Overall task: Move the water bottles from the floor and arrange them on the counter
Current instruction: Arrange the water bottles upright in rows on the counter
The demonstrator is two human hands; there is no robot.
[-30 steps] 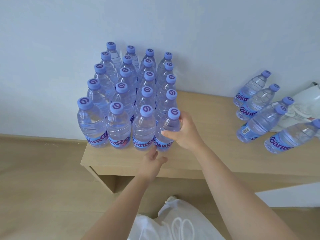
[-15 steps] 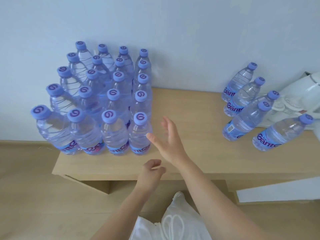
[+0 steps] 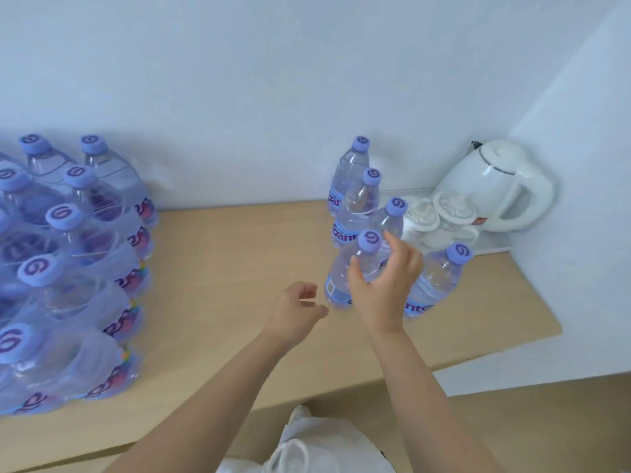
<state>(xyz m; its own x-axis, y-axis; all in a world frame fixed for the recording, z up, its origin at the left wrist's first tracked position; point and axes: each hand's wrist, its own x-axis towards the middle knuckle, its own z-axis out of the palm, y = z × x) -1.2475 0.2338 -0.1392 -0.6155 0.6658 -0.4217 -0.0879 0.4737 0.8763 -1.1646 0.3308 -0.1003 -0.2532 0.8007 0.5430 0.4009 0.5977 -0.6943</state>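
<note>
**A:** Head view: how many bottles do I have on the counter [image 3: 239,268]?

**B:** Five stand upright in the loose group [image 3: 362,213] toward its right end, each with a purple cap. The packed block [image 3: 78,268] on the left side shows seven caps. It runs off the picture's left edge, so I can't give you its full count.

**A:** And my hands?

**B:** Two, both bare. Your right hand [image 3: 382,285] is cupped round the front bottle [image 3: 341,281] of the right group, thumb on its near side and fingers spread behind its shoulder. I can't tell whether they press it. Your left hand [image 3: 293,312] hangs just left of that bottle over the counter, with the fingers loosely curled on nothing.

**A:** What else is up there?

**B:** One white kettle [image 3: 495,186] sits in the back right corner. Two white lidded cups [image 3: 423,213] stand in front of it on one tray [image 3: 491,247], just behind the group's rightmost bottle [image 3: 437,285].

**A:** The surface and room?

**B:** The counter is pale wood, set against a white wall [image 3: 273,80] at the back, with another white wall at its right end. The floor [image 3: 512,421] below the front edge is wood-toned, and your white clothing [image 3: 307,448] shows at the bottom.
</note>
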